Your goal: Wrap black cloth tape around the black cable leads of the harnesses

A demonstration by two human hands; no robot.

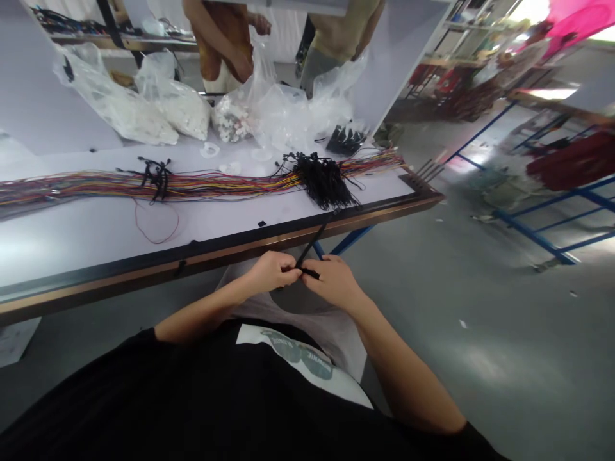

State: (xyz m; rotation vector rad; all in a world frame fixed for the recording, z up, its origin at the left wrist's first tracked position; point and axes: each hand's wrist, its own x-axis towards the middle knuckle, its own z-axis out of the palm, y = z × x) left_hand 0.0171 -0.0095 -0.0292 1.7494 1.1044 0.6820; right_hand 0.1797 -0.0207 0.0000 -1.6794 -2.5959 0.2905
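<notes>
Just in front of the table edge, my left hand (270, 272) and my right hand (336, 282) meet, fingertips nearly touching. Both are closed in a pinch on a thin black cable (311, 246), which slants up to the table edge. A short black end of it sticks out by my right fingers; exactly what lies under the fingertips is hidden. Beyond the hands, a thick cluster of black cable ends (323, 180) lies on a long bundle of coloured wires (225, 184). A smaller black cluster (156, 179) rests farther left on the same bundle.
Clear plastic bags of small white parts (180, 109) line the back of the table. The table's dark front rim (221, 246) runs between the hands and the wires. Two people stand across the table. Blue-framed tables (533, 234) are at right.
</notes>
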